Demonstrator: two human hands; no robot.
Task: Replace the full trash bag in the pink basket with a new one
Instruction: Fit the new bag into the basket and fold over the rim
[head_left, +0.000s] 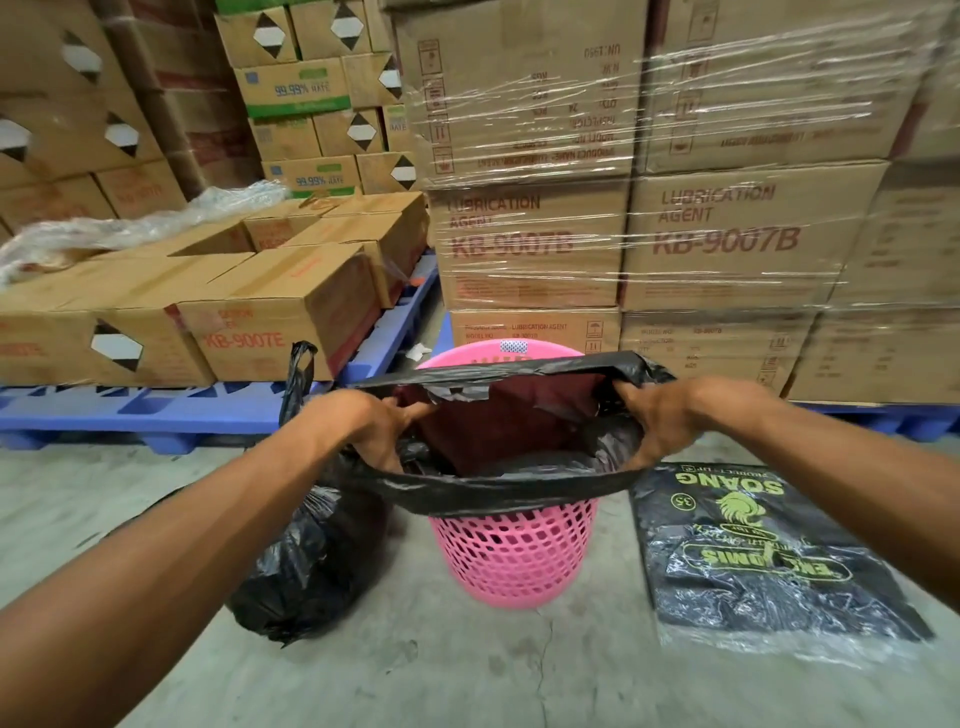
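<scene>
Warehouse floor, mid-change: we stretch a new black bag (498, 488) over the mouth of the pink basket (511, 551), which stands on the concrete directly ahead of us at twelve o'clock. Our left hand (374, 426) is closed on the bag's edge at nine o'clock of the rim; our right hand (657, 415) is clenched on it at three o'clock. Both sit about equally close to the basket, with the opening's long axis running side to side between them. The near edge already drapes outside the lattice wall; the far edge still floats above the back rim, so the next pull, we judge, goes away from us and down. The liner appears to hold nothing yet. The full bag (306, 566), knotted, rests on the floor touching the basket's nine o'clock side. A pack of spare bags (769, 551) lies flat at three o'clock.
</scene>
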